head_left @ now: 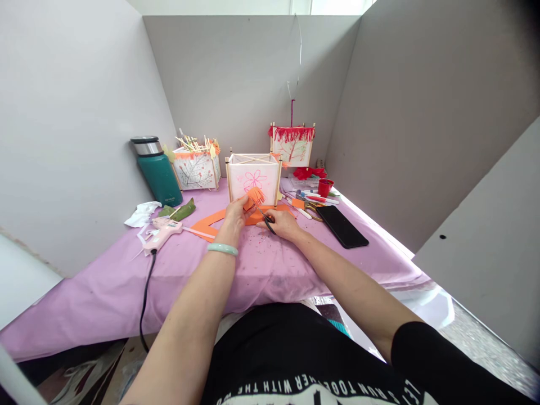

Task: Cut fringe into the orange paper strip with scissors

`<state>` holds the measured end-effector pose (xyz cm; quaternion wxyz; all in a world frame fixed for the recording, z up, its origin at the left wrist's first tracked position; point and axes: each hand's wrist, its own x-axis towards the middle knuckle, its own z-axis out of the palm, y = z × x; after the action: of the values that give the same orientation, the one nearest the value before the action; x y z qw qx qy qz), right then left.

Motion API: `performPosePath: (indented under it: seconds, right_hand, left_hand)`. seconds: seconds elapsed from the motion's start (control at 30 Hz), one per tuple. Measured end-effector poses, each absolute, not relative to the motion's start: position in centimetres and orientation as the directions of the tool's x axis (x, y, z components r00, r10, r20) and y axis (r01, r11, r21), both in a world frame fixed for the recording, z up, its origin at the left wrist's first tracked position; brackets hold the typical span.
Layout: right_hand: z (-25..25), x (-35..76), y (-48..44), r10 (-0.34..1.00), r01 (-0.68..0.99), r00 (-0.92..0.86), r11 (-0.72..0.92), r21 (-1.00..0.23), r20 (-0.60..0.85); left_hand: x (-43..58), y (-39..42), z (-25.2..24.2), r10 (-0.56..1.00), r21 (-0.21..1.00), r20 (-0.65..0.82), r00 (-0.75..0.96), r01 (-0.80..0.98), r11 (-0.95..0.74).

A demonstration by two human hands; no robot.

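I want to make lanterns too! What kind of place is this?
Probably a craft booth: grey partition walls around a purple-covered table, with paper lanterns, a glue gun, and the left hand holding orange paper while the right hand snips with scissors.

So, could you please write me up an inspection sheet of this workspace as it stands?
Surface: table under a purple cloth, speckled with small scraps near the hands.
Job's things: orange fringed paper in the left hand; scissors in the right hand, blades at the paper; cut orange sheet beneath.
Clutter: three paper lanterns, green flask, black phone, pens, red cup, crumpled tissue.
Hands: both busy, bangle on the left wrist.
Cables: black cord from the pink glue gun hangs over the front edge.
Surroundings: grey partition walls on three sides.
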<state>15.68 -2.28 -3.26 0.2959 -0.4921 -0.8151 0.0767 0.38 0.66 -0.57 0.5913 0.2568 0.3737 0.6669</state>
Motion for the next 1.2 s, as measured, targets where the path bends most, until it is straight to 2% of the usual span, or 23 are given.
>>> performPosePath:
  seconds: [0.63, 0.9, 1.07, 1.2]
  right_hand:
    - [-3.1, 15.7, -2.4, 0.847, 0.756, -0.326, 0.500, -0.422, 0.420]
    - [-3.1, 15.7, -2.4, 0.845, 0.796, -0.334, 0.490, -0.356, 0.417]
    - [-2.8, 15.7, -2.5, 0.888, 0.844, -0.296, 0.416, -0.339, 0.352]
    - [-1.8, 17.4, -2.8, 0.928, 0.804, -0.307, 0.373, -0.463, 0.213]
  left_hand:
    - [0.4, 0.7, -0.8, 0.989, 0.827, -0.093, -0.115, -0.561, 0.013]
    - [0.3, 1.0, -1.0, 0.987, 0.801, -0.095, -0.133, -0.598, -0.003]
    - [0.1, 1.1, -0.9, 0.981, 0.792, -0.104, -0.164, -0.610, -0.018]
    - [0.2, 0.8, -0.6, 0.977, 0.791, -0.129, -0.170, -0.611, -0.002]
